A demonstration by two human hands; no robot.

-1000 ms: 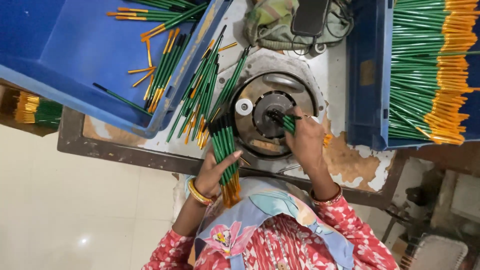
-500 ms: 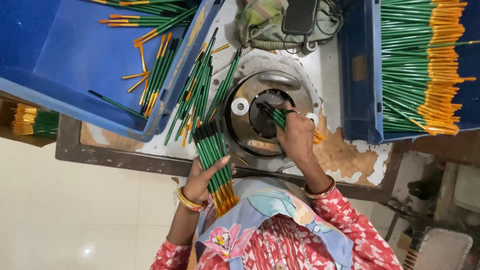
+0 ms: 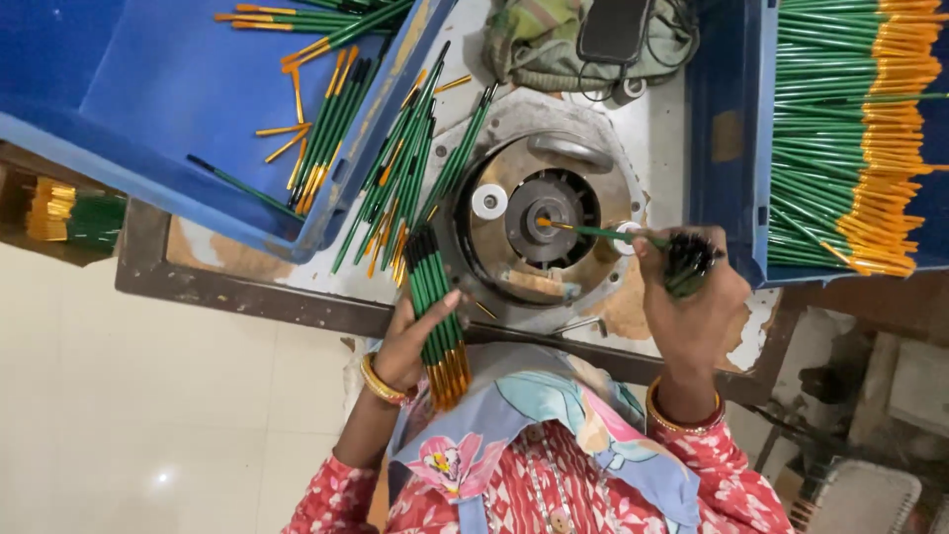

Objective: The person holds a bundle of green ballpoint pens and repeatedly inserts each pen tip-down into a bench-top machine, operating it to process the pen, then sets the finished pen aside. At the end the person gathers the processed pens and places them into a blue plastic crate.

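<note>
My left hand grips a bundle of green pencils with orange ends, upright against the table's front edge. My right hand holds a small bunch of green pencils and pushes one single pencil tip-first into the centre hole of a round metal machine. A small white disc sits on the machine's face.
A blue tray at the left holds several loose pencils. More pencils lie between it and the machine. A blue tray at the right is packed with pencils. A cloth bag with a phone lies behind.
My right hand has drawn back to the right, away from the machine's centre, and now feeds one pencil into the hole. The left hand's bundle stays in place.
</note>
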